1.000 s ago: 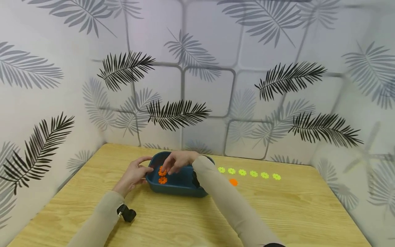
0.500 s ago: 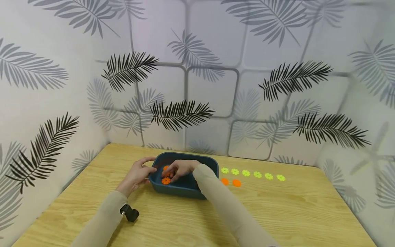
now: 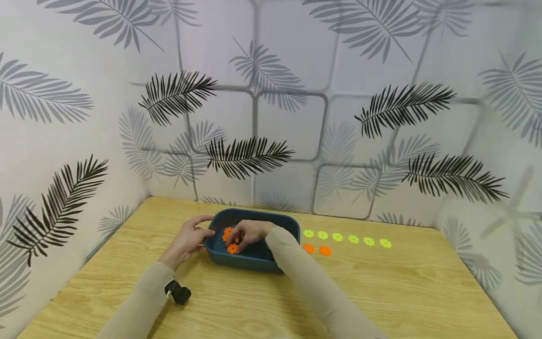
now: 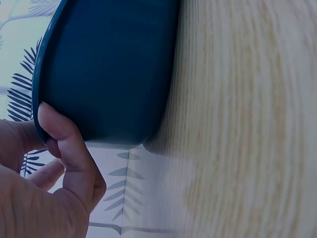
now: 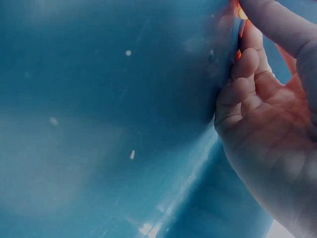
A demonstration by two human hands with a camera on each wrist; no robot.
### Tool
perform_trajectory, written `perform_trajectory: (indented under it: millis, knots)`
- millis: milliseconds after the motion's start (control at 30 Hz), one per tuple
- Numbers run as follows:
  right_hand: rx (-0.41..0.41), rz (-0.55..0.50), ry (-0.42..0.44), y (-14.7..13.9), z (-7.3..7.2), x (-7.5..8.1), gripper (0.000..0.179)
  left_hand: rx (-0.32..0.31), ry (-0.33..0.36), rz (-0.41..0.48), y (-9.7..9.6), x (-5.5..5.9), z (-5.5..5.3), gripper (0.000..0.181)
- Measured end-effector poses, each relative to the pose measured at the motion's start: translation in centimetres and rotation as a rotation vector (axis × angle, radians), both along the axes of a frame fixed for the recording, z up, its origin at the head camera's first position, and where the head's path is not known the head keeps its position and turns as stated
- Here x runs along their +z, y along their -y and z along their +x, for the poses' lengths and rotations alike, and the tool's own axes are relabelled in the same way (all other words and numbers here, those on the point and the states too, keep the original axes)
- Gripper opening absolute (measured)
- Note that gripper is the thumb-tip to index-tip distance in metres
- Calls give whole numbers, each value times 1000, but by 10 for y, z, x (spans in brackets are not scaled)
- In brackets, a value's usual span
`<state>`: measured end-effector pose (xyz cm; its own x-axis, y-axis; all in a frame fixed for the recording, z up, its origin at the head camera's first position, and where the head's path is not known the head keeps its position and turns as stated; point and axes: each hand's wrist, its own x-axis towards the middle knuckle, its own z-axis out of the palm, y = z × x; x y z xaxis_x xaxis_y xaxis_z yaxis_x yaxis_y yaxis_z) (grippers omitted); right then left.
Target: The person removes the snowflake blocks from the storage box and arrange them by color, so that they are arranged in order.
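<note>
A dark blue plastic bin point(image 3: 250, 264) stands on the wooden table. My left hand point(image 3: 188, 238) grips the rim at its left end, and the left wrist view shows the thumb point(image 4: 57, 124) against the bin's wall. My right hand point(image 3: 253, 230) reaches down inside, its fingertips low at the bin floor. Thumb and index finger pinch an orange flower-shaped piece point(image 3: 232, 248) by its edges. Just behind it lie more orange flower-shaped pieces point(image 3: 227, 233), partly covered by the fingers. In the right wrist view the fingers hide most of the orange point(image 5: 242, 13).
Several yellow-green flower-shaped pieces point(image 3: 337, 237) form a row on the table right of the bin. Two orange pieces point(image 3: 324, 250) lie in front of that row, one close to the bin's right end. A patterned wall point(image 3: 283, 183) rises behind the table.
My right hand has gone lower into the bin, from the rear orange pieces to the front one, which has shifted slightly right between its fingers. The left hand keeps its grip on the rim.
</note>
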<state>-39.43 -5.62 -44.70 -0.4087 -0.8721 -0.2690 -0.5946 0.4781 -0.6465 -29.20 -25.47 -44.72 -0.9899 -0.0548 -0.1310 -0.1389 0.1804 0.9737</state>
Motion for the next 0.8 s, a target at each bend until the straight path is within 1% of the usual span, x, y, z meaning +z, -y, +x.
perform_trajectory:
  millis: [133, 300, 400, 533, 633, 733, 800]
  knots:
    - [-8, 6, -20, 0, -1, 2, 30, -4, 0, 1, -1, 1, 0, 50]
    - [-21, -13, -33, 0, -4, 6, 25, 11, 2, -9, 0, 1, 0, 48]
    - [-50, -1, -32, -2, -3, 10, 20, 5, 5, -10, 0, 1, 1, 49]
    - [-99, 29, 18, -7, 0, 17, 18, 13, 16, -10, -1, 0, 2, 48]
    - [-136, 20, 71, -12, -1, 23, 20, 22, 22, -9, -1, 0, 3, 49]
    - [-144, -14, 93, -18, -5, 30, 23, 23, 13, -4, -1, 1, 4, 50]
    - [-136, -34, 85, -21, -5, 37, 24, 28, 5, -3, -1, 1, 5, 51]
